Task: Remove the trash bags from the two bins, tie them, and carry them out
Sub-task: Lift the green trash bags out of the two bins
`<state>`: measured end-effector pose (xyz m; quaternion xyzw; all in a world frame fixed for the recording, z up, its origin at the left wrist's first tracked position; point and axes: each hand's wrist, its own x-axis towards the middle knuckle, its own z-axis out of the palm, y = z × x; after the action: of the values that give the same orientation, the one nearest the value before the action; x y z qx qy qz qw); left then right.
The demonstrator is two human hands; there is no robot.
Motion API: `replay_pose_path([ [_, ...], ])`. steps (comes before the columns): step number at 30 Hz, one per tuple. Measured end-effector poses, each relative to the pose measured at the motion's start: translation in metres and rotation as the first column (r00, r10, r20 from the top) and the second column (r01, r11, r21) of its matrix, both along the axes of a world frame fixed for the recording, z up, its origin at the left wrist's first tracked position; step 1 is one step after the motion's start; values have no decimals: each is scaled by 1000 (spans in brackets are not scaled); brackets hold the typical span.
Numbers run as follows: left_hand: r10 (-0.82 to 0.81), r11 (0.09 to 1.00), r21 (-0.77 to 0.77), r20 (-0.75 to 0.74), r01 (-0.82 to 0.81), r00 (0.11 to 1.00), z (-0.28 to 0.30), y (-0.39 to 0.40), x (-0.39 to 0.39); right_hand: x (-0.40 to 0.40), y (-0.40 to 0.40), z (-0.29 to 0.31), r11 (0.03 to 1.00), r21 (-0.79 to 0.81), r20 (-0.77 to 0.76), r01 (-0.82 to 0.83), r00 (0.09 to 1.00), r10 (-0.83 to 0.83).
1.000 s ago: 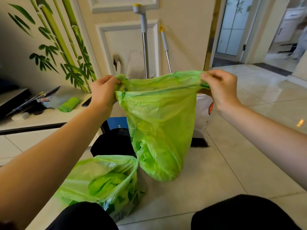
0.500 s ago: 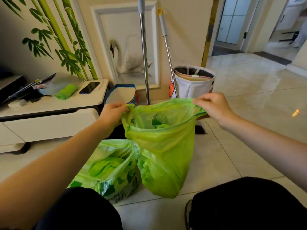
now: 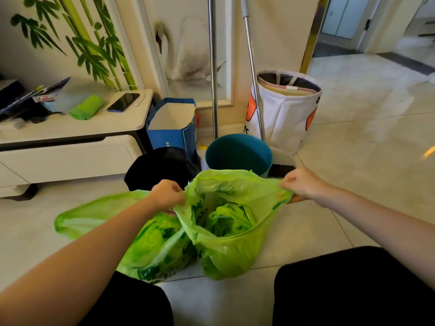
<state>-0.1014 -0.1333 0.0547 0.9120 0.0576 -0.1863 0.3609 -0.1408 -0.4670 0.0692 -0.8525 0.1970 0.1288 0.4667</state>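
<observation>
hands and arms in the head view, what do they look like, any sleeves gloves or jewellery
Both arms are bare from the frame edge to the wrist, with no sleeves in view. The left hand and right hand wear no gloves, and no watch, bracelet or ring shows. Black clothing covers the knees below.

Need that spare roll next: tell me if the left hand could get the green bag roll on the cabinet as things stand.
Probably not yet: the left hand is gripping the bag rim. The green bag roll lies uncovered, well off to its left.
</observation>
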Motion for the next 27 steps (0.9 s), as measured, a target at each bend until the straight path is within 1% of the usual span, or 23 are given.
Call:
replay_pose_path([
  [1,-51,996,76,-19,52,999,0,0,2,0,-2,-5,1000,31,-11,3,1000,-3],
  [2,-115,975,189,-24,117,993,2,-1,3,-1,-5,-8,996,85,-32,4,1000,-1],
  [3,-181,928,331,-1,171,984,3,-1,7,-2,-8,-12,989,151,-66,0,998,10],
  [4,-243,859,474,47,192,969,3,-3,10,-4,-13,-15,978,209,-109,-15,993,38],
  [5,-281,801,572,95,178,955,2,-3,14,-5,-17,-18,968,248,-150,-43,985,82],
  [6,-291,779,608,131,155,948,1,-4,16,-6,-20,-19,960,273,-178,-65,977,117],
  [7,-284,791,595,151,142,947,-1,-5,19,-8,-21,-20,957,280,-196,-73,972,131],
  [9,-254,853,501,161,143,954,-4,-10,22,-9,-23,-24,969,243,-208,-41,974,93],
  [12,-146,926,375,244,46,959,-4,-14,27,-9,-25,-23,989,144,-215,27,977,4],
  [14,-91,953,304,270,4,959,-4,-16,30,-11,-28,-20,993,92,-299,75,953,-44],
  [16,-111,960,278,232,44,966,-5,-20,32,-15,-29,-15,991,86,-424,98,904,-53],
  [18,-134,961,266,192,80,972,-7,-24,34,-18,-28,-12,994,84,-514,72,857,-19],
  [20,-138,964,251,191,88,972,-8,-26,37,-20,-27,-11,997,73,-563,16,826,28],
  [24,-134,974,206,187,94,973,-8,-28,43,-20,-25,-7,996,90,-557,-3,829,52],
  [27,-96,992,99,194,78,976,-6,-31,46,-22,-25,-5,995,95,-520,-9,852,57],
])
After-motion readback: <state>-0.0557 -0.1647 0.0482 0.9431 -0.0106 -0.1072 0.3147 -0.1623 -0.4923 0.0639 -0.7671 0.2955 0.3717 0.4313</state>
